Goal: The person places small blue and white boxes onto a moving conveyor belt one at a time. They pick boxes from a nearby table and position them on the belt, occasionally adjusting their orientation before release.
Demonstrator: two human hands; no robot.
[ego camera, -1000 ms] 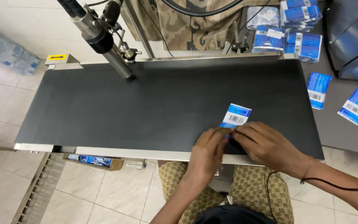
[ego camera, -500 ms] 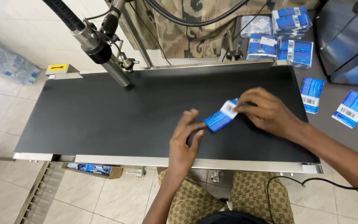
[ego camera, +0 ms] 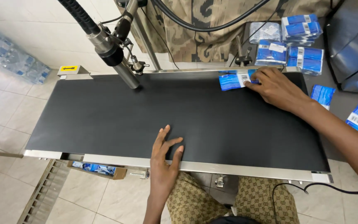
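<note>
A blue packet (ego camera: 232,81) with a white label lies flat at the far edge of the black conveyor belt (ego camera: 104,120). My right hand (ego camera: 275,87) presses on the packet's right end with its fingertips. My left hand (ego camera: 165,154) rests flat and empty on the belt's near edge, fingers spread. A metal printer head (ego camera: 121,64) on a black hose hangs over the belt's far left part.
Stacks of blue packets (ego camera: 289,39) stand on the grey table behind the belt at right. Two loose packets (ego camera: 340,105) lie on that table at far right. A box with blue packets (ego camera: 94,169) sits under the belt. Bottled water packs (ego camera: 5,56) stand on the tiled floor at left.
My right hand has carried the blue packet from the belt's near side to its far edge and set it down. My left hand let go and dropped back to the near edge.
</note>
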